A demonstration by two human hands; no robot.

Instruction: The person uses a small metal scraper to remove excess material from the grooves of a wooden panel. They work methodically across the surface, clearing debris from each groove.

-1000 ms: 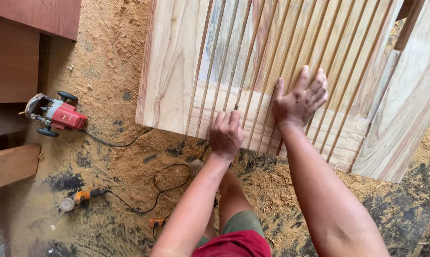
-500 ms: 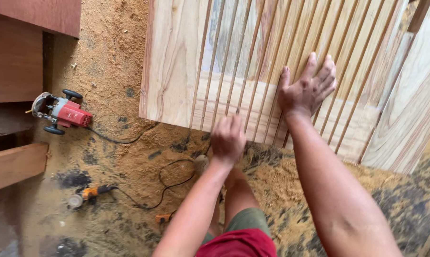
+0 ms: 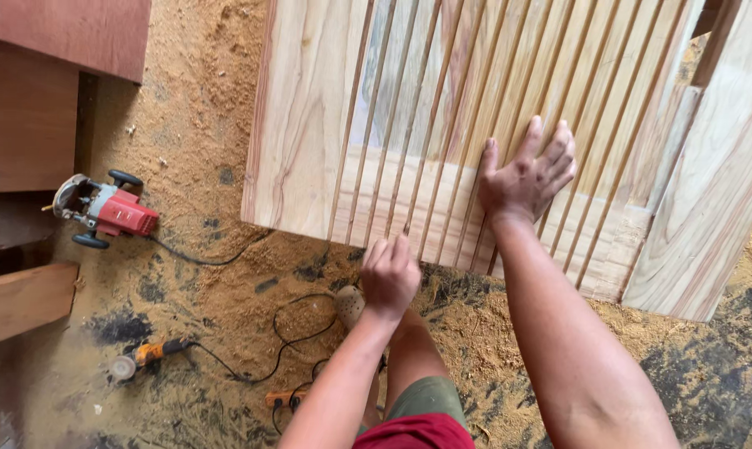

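A pale wooden panel (image 3: pixel 309 125) with many thin parallel slats fills the upper middle, tilted toward me. My right hand (image 3: pixel 526 175) lies flat on the slats near the panel's lower edge, fingers spread. Just below that edge, my left hand (image 3: pixel 390 278) hovers with its fingers curled, and nothing can be seen in it. It sits just under the slat ends; I cannot tell whether it touches them.
A red power router (image 3: pixel 101 212) lies on the sawdust floor at left, its black cord (image 3: pixel 201 258) trailing right. An orange tool (image 3: pixel 147 356) with a cord lies lower left. Dark wooden boards (image 3: pixel 27 125) stand at far left. My knee (image 3: pixel 418 333) is below.
My left hand has slid down off the slats to just below the panel's lower edge. My right hand has stayed flat on the slats. The view has shifted slightly.
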